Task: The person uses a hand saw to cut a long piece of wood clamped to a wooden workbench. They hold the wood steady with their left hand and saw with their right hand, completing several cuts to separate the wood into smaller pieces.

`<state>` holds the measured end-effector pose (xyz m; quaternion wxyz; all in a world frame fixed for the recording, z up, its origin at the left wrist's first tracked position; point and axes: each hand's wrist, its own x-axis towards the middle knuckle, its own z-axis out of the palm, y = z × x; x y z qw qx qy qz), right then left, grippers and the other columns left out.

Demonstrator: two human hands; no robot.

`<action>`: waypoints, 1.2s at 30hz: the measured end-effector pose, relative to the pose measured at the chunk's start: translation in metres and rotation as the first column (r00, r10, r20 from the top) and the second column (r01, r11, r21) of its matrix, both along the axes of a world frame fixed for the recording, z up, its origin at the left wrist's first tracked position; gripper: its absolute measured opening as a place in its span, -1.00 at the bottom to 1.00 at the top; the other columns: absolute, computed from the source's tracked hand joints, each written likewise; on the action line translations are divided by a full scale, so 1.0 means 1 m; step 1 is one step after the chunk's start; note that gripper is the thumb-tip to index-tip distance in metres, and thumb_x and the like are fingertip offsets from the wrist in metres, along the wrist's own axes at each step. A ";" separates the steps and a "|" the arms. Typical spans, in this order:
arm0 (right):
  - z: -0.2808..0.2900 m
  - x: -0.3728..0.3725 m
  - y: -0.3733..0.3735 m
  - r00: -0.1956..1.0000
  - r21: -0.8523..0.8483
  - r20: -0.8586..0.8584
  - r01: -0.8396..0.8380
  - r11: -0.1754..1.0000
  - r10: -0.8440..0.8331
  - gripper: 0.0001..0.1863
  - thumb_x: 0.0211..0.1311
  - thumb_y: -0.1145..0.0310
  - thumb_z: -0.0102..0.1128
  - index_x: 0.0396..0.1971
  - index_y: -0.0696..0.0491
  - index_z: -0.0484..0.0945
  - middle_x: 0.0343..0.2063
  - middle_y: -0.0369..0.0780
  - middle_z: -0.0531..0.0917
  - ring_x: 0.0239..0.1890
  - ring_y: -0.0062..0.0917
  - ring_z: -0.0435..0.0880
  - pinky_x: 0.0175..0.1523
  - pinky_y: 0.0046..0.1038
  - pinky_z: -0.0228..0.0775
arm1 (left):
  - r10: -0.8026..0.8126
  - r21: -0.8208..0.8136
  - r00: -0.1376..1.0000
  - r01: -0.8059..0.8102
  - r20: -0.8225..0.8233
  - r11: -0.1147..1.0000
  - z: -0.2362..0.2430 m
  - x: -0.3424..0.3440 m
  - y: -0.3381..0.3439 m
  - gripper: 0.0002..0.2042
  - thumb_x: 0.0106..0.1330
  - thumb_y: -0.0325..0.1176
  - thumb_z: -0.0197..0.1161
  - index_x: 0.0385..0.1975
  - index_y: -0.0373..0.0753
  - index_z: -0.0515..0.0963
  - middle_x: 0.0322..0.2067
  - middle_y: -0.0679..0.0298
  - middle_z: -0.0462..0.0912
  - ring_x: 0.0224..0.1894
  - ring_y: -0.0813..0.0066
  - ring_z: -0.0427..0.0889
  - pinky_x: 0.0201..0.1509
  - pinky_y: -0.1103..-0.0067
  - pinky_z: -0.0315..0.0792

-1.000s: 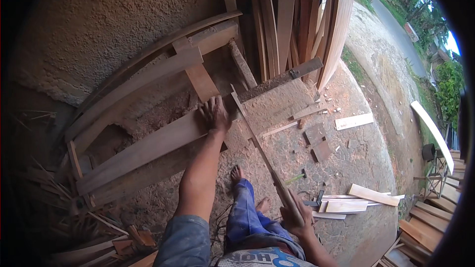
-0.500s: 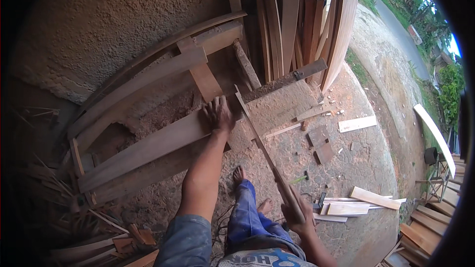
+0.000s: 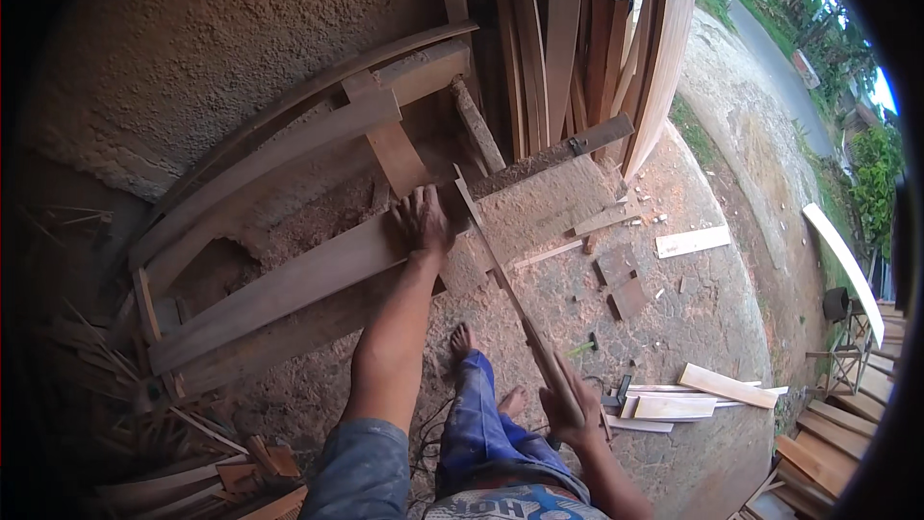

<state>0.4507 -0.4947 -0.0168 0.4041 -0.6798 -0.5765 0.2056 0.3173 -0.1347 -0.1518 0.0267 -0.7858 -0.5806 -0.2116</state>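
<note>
My left hand [image 3: 422, 221] presses down on a long wooden plank [image 3: 298, 279], its fingers bent over the plank's far edge near the right end. Closed round the handle end of a handsaw [image 3: 507, 294], my right hand [image 3: 570, 411] is low and to the right. The saw is seen almost edge-on and slants up and left, its blade meeting the plank's right end just right of my left hand. Beneath the plank is a rough, dusty wooden bench frame [image 3: 553, 195]. The saw's handle is partly hidden by my fingers.
Boards [image 3: 563, 48] lean upright at the back. Sawdust and offcuts [image 3: 628, 297] lie on the concrete floor, with a pile of light wood strips [image 3: 676, 408] at the right. A rough wall [image 3: 241, 48] stands behind the bench. Scrap wood [image 3: 207, 477] lies at the lower left.
My right hand has moved slightly up and left with the saw, pushing the blade a little forward. My left hand keeps its place on the plank.
</note>
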 end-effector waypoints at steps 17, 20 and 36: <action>-0.003 0.001 -0.089 0.970 -0.128 0.235 -0.026 0.991 0.056 -0.43 0.17 0.43 0.31 0.22 0.20 0.48 0.01 0.08 0.67 -0.16 -0.21 0.80 -0.20 -0.34 0.66 | 0.058 0.006 0.998 -0.058 -0.033 0.998 -0.010 -0.002 0.004 -0.62 0.14 -0.25 0.31 -0.04 -0.13 0.46 0.01 0.15 0.50 0.16 0.08 0.43 0.27 0.09 0.23; -0.004 -0.004 -0.043 0.995 -0.200 0.091 0.051 0.978 -0.033 -0.40 0.16 0.41 0.33 0.23 0.22 0.47 0.01 0.05 0.68 -0.16 -0.19 0.80 -0.16 -0.35 0.66 | -0.004 -0.052 0.999 0.002 -0.042 0.999 -0.002 0.010 -0.001 -0.64 0.14 -0.30 0.29 -0.04 -0.16 0.47 -0.01 0.14 0.50 0.14 0.07 0.43 0.33 0.07 0.17; -0.060 0.002 -0.019 0.993 -0.014 0.111 0.038 0.999 -0.036 -0.42 0.14 0.42 0.34 0.21 0.20 0.49 -0.11 0.05 0.72 -0.31 -0.20 0.81 -0.24 -0.32 0.65 | 0.009 -0.019 0.999 -0.010 -0.049 1.000 -0.016 0.011 -0.004 -0.73 0.27 -0.24 0.20 -0.06 -0.11 0.56 0.03 0.21 0.54 0.15 0.08 0.45 0.35 0.04 0.16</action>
